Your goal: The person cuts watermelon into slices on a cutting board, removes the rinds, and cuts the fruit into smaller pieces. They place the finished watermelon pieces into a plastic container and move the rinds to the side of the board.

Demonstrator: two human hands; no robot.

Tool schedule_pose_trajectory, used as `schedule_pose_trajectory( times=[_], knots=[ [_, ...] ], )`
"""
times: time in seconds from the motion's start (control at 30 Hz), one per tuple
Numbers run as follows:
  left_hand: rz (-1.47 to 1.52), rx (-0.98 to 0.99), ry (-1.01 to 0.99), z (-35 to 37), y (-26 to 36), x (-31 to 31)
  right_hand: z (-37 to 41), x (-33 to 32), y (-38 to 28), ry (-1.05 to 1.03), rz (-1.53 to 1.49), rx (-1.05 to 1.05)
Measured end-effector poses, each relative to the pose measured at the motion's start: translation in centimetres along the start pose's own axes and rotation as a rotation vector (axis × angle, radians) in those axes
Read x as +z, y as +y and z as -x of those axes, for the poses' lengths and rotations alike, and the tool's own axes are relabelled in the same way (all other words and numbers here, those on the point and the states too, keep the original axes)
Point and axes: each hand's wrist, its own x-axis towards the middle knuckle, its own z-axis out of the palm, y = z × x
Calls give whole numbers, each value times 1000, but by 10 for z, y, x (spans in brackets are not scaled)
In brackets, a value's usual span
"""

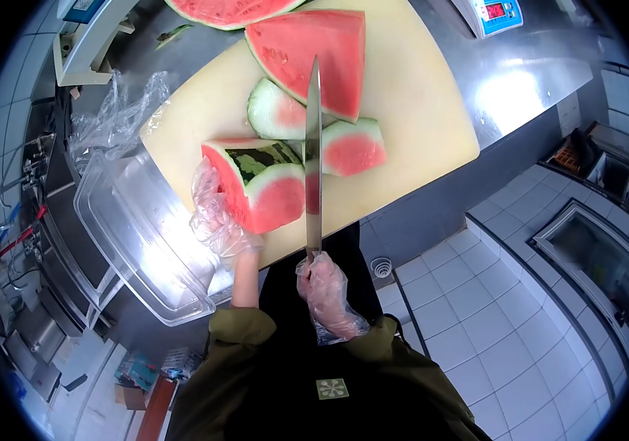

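My right hand (327,292), in a clear plastic glove, is closed round the handle of a long knife (313,158). The blade points away from me, over the cutting board (410,140). My left hand (217,213), gloved too, holds the left side of a watermelon chunk (277,200) with some striped rind on top. Just right of the blade lies a smaller watermelon piece (356,149) with pale rind. Behind the chunk is a rind slice (274,109), beside a large red watermelon wedge (307,48). The blade partly covers these pieces.
A clear plastic tub (145,239) stands left of the board, with crumpled plastic film (119,114) behind it. Another watermelon part (233,9) is at the far edge. A digital scale (492,16) sits at the back right of the steel counter (505,95).
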Motion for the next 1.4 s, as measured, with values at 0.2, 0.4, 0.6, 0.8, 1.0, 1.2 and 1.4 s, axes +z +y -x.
schedule_pose_trajectory(
  times=[0.2,0.4,0.6,0.8,1.0,1.2,1.4],
  knots=[
    [63,-54,-33,5,48,60,11,17,11,24,49,-25],
    [196,-94,-151,8,50,58,7,26,4,45,-30,151],
    [-467,321,-235,4,25,34,-8,25,-2,3,112,247],
    [-256,125,-137,3,25,38,-34,-1,-7,-38,223,264],
    [-357,232,-167,8,47,57,-77,-61,-5,-89,527,33],
    [-908,619,-277,22,92,88,-107,-107,-52,-326,538,-186],
    [-756,104,-86,48,57,47,-87,-113,-73,-535,859,-334]
  ],
)
